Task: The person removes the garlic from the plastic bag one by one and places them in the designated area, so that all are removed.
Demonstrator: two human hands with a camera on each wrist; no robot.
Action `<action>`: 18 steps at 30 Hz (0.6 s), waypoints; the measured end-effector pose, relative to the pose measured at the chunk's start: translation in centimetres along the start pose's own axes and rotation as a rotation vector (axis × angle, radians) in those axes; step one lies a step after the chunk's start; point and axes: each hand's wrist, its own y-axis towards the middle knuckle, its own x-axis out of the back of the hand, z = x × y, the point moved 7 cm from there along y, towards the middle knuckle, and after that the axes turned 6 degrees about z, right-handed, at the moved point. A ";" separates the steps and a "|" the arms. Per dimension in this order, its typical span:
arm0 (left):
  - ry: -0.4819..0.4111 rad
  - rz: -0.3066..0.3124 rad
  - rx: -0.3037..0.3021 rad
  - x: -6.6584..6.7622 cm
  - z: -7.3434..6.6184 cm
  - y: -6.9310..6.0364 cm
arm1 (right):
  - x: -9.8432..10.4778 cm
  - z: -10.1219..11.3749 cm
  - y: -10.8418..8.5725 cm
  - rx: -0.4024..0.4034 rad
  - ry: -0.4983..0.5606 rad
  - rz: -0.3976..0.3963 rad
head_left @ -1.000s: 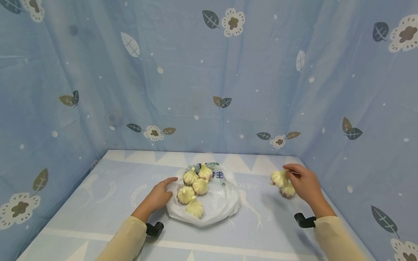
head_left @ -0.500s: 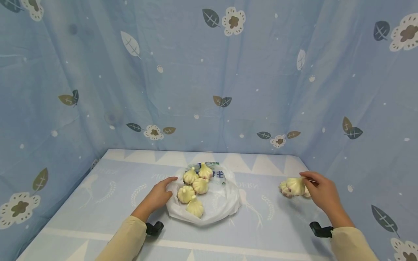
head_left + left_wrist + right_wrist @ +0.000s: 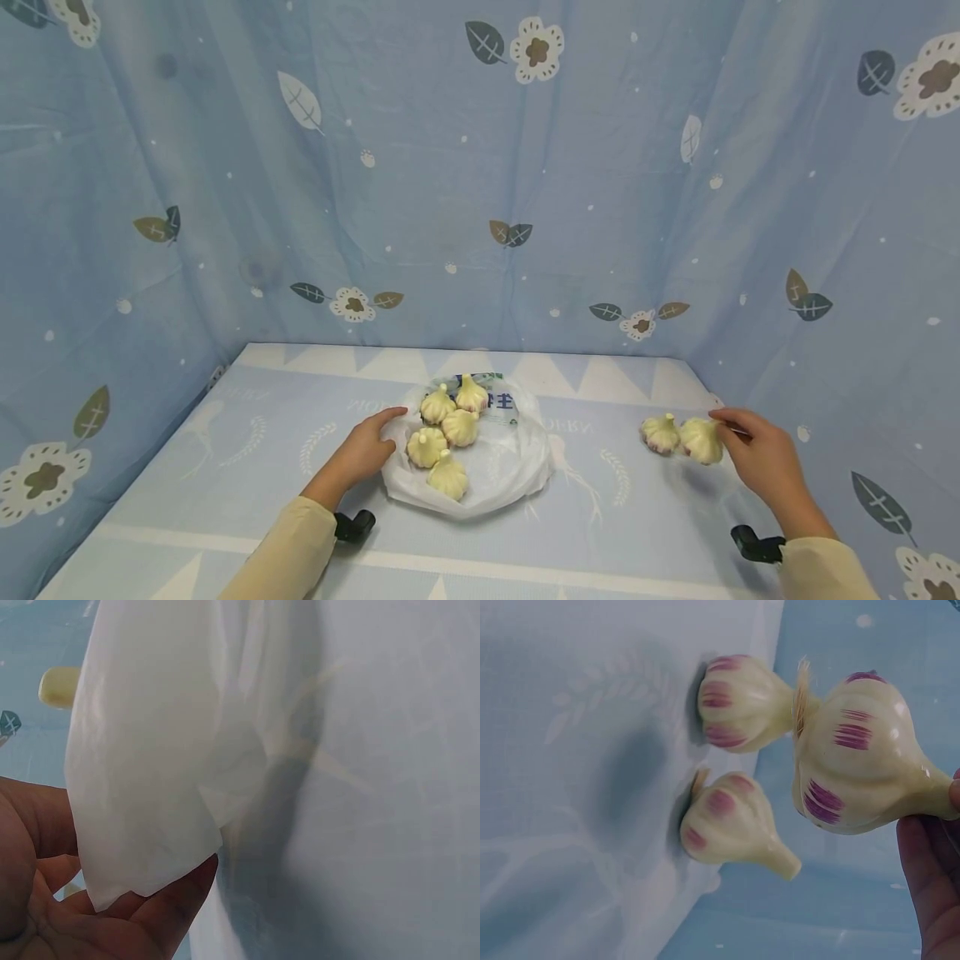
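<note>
In the head view, my left hand holds the left rim of a white plastic bag, which lies spread with its mouth up. Several garlic bulbs rest inside it. The left wrist view has fingers at the edge of the thin plastic. At the table's right side, my right hand pinches a garlic bulb by its stem, raised off the table. Two more bulbs, an upper one and a lower one, sit on the table in the right wrist view; the head view shows only one.
A pale blue patterned cloth covers the table. Blue curtains with leaves and flowers hang behind it and at both sides. A black wrist mount sits on the right wrist, another on the left.
My right hand has carried the garlic bulb rightward and slightly toward me, past the bulb on the table. The left hand and the bag have stayed in place.
</note>
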 end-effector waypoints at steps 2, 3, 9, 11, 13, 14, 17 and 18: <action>0.001 0.001 0.002 0.0 0.1 0.1 | 0.0 -0.5 -0.1 -0.015 0.001 0.011; -0.001 0.001 0.004 0.0 0.1 0.1 | 0.0 -0.7 -0.1 -0.023 0.000 0.014; 0.000 -0.002 0.003 0.0 0.1 0.1 | 0.2 -1.9 -0.4 -0.070 -0.040 0.008; 0.000 -0.001 -0.002 0.0 0.1 0.0 | 0.3 -2.3 -0.5 -0.075 -0.043 0.001; 0.001 0.000 -0.004 0.0 0.1 0.0 | 0.4 -2.6 -0.7 -0.074 -0.044 -0.003; 0.000 0.001 -0.004 0.0 0.1 0.0 | 0.4 -2.8 -0.8 -0.072 -0.042 -0.003; 0.005 0.003 -0.003 0.0 0.2 0.1 | 0.5 -3.4 -1.0 -0.072 -0.053 -0.008; 0.004 0.003 -0.001 -0.1 0.2 0.1 | 0.5 -3.6 -1.0 -0.074 -0.053 -0.010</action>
